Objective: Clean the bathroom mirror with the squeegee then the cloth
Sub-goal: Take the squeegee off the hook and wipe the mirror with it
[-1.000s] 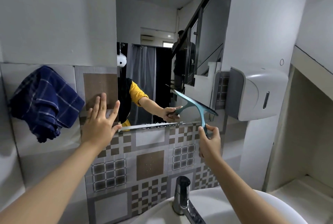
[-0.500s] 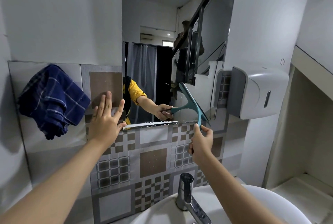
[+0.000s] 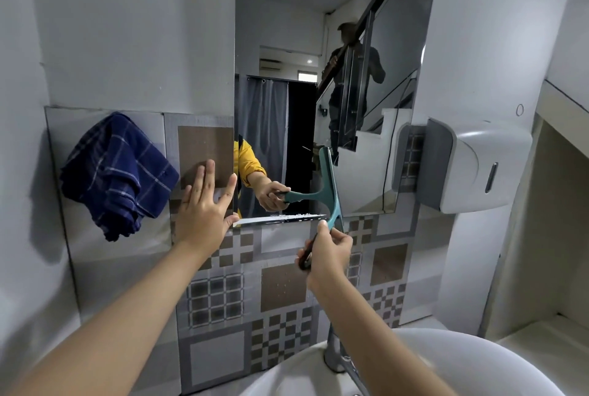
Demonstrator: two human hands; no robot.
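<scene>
The right hand (image 3: 330, 252) grips the handle of the light, stiff squeegee (image 3: 330, 186), blade upright on the mirror (image 3: 318, 92) near its bottom edge, while the left hand (image 3: 204, 204) lies spread flat on the tiles (image 3: 280, 287) beside the soft cloth (image 3: 118, 169).

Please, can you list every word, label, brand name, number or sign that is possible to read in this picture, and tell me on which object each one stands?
None can be read.
White wall-mounted plastic dispenser: no text shows, only a dark oval window.
Teal plastic squeegee: no brand visible.
Dark blue checked cloth: no label showing.
Wall beside the dispenser: one small ring-shaped mark, not a letter or number I can tell.
</scene>
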